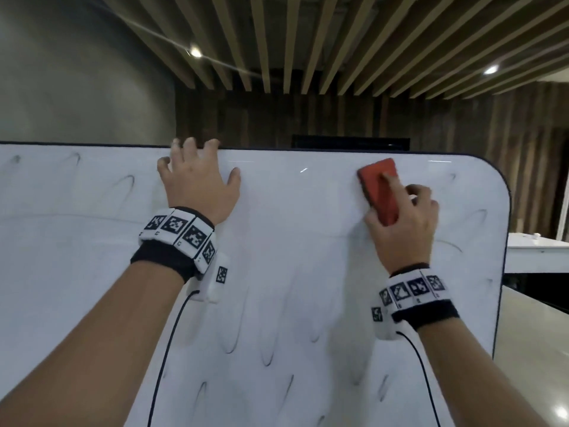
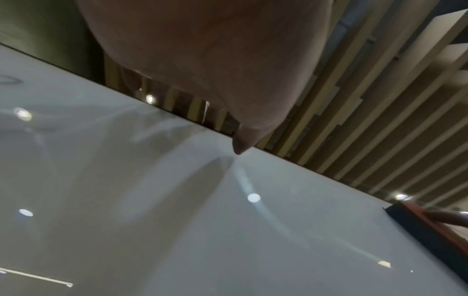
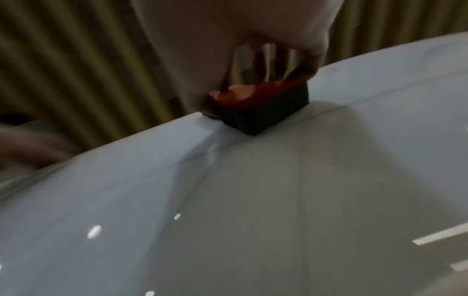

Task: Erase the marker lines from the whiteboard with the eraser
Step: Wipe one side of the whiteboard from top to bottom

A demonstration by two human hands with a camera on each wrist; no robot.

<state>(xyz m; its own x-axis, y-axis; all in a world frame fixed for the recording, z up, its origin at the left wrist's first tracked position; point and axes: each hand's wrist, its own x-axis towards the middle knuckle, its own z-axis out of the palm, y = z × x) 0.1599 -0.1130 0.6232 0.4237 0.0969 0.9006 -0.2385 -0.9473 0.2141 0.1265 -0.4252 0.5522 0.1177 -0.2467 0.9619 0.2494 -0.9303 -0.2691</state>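
The whiteboard [image 1: 277, 272] fills the head view and carries several faint grey marker loops [image 1: 123, 186], most of them low and to the left. My right hand [image 1: 403, 229] grips the red eraser [image 1: 380, 189] and holds its dark felt flat on the board near the upper right corner. The right wrist view shows that eraser [image 3: 263, 108] on the whiteboard [image 3: 253, 200] close to the top edge. My left hand [image 1: 197, 180] hooks its fingers over the board's top edge, thumb spread on the face. In the left wrist view, the thumb tip [image 2: 240, 144] touches the whiteboard [image 2: 177, 220].
A white table [image 1: 535, 251] stands beyond the board's rounded right edge, above pale floor [image 1: 538, 349]. A dark screen [image 1: 351, 143] shows just behind the top edge. Cables run from both wristbands down my forearms.
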